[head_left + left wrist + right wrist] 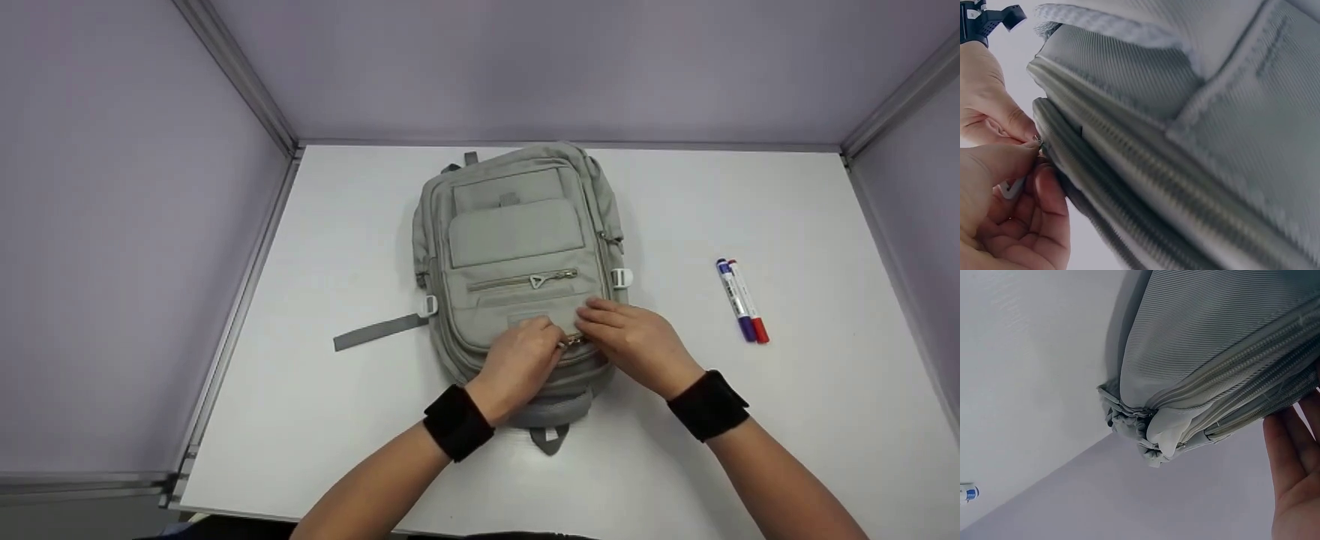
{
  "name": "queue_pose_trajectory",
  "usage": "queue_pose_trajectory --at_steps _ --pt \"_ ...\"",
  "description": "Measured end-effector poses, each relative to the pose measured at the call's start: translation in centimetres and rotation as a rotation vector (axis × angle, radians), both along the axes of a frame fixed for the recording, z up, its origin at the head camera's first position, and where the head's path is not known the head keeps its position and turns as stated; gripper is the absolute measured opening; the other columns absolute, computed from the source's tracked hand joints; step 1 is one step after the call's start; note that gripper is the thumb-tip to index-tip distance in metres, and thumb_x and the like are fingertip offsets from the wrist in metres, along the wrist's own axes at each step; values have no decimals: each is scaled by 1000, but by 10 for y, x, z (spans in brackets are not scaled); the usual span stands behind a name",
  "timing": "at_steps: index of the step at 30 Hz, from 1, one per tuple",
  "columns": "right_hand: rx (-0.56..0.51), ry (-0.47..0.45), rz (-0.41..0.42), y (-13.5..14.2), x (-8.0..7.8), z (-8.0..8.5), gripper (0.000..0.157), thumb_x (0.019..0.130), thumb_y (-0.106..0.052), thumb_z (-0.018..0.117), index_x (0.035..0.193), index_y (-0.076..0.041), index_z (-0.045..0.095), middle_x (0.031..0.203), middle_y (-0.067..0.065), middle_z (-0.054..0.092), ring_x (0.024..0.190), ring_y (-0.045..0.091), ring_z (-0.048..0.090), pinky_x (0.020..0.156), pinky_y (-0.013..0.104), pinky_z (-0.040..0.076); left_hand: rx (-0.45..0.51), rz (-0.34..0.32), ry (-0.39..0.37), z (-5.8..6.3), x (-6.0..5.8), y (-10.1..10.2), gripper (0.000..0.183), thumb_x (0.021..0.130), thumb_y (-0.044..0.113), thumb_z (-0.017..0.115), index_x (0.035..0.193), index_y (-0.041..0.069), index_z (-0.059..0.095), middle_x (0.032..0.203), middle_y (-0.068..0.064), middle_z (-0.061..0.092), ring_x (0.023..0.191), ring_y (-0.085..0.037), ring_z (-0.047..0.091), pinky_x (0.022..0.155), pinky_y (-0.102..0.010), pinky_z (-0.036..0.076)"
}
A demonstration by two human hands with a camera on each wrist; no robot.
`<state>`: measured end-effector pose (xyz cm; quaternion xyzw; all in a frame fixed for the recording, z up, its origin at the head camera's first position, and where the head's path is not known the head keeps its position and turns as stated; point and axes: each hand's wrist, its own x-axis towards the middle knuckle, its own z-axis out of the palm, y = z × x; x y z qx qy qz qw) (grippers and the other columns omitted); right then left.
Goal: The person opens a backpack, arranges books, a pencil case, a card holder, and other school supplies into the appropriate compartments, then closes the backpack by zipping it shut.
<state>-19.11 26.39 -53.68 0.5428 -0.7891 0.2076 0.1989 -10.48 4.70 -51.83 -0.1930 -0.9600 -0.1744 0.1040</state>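
Observation:
A grey-green backpack (517,232) lies front side up on the white table, its carry handle toward me. My left hand (523,356) is at the lower front, fingers curled; its thumb and fingers pinch a zipper pull (1012,188) with a pale triangular tab. Close beside it, my right hand (634,341) pinches the backpack's edge at the zipper (574,340). In the left wrist view, both hands' fingertips meet at this zipper's end. The right wrist view shows right-hand fingers (1292,450) fairly straight along the bag's edge. A second zipper (521,281) crosses the front pocket.
Two markers (742,300), one blue-capped and one red-capped, lie side by side right of the backpack. A loose grey strap (379,331) sticks out on its left. Pale panels (562,67) wall the table at the back and both sides.

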Motion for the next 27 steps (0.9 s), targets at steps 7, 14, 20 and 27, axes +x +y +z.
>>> queue_pose_trajectory --at_steps 7,14,20,27 --pt "-9 2 -20 -1 1 -1 40 77 2 86 116 -5 77 118 10 74 115 28 68 91 43 56 -47 38 70 2 8 -12 5 97 17 71 95 13 73 91 1 64 81 -16 64 69 -29 54" --pt "-13 -5 -20 -2 0 -1 38 78 3 85 114 -4 78 117 11 74 114 29 68 91 44 56 0 40 46 -1 13 -22 7 97 16 71 94 10 72 92 1 65 84 -17 64 75 -29 53" --pt "-2 -15 -28 -1 1 -1 35 80 2 83 114 -4 78 117 11 74 115 29 68 92 44 55 65 18 26 -3 17 -27 9 97 19 72 94 11 71 90 0 65 83 -18 63 75 -31 52" --pt "1 0 6 -10 3 0 37 81 -9 85 117 -3 76 119 11 73 116 30 66 97 44 52 68 9 57 -7 17 -27 12 98 23 72 93 12 69 89 1 64 82 -17 62 72 -30 51"
